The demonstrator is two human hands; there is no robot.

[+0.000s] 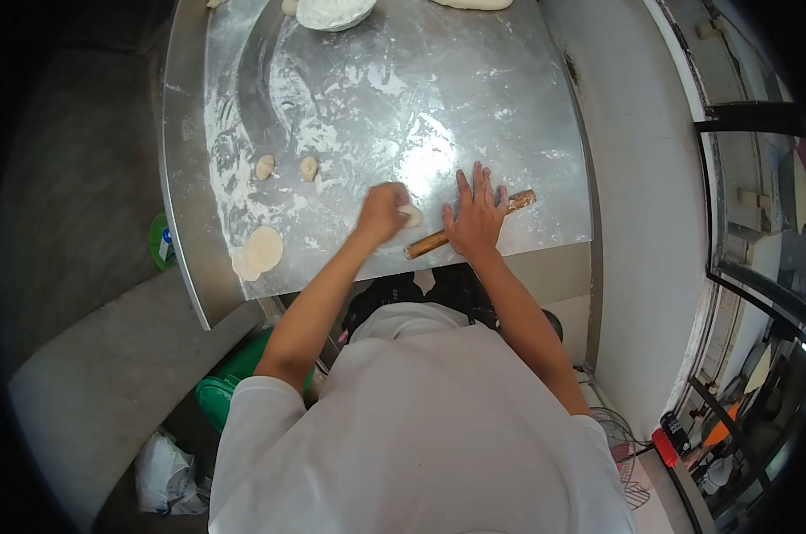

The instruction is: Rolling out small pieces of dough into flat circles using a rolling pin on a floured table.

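Observation:
My left hand [383,212] has its fingers curled round a small piece of dough [411,215] at the metal table's near side. Palm down, my right hand [476,217] lies over a wooden rolling pin [430,244], fingers spread and pointing away from me. The pin lies at a slant, both ends showing. Two small dough balls [265,167] [309,169] rest apart, further left. Flat rounds of dough [263,249] overlap near the table's front left corner.
A bowl of flour [335,12] stands at the far side of the floured metal table [376,133]. Beyond, at the far right, lies a larger dough piece [476,3]. A wall [630,167] borders the right edge; a green bin [223,394] stands below left.

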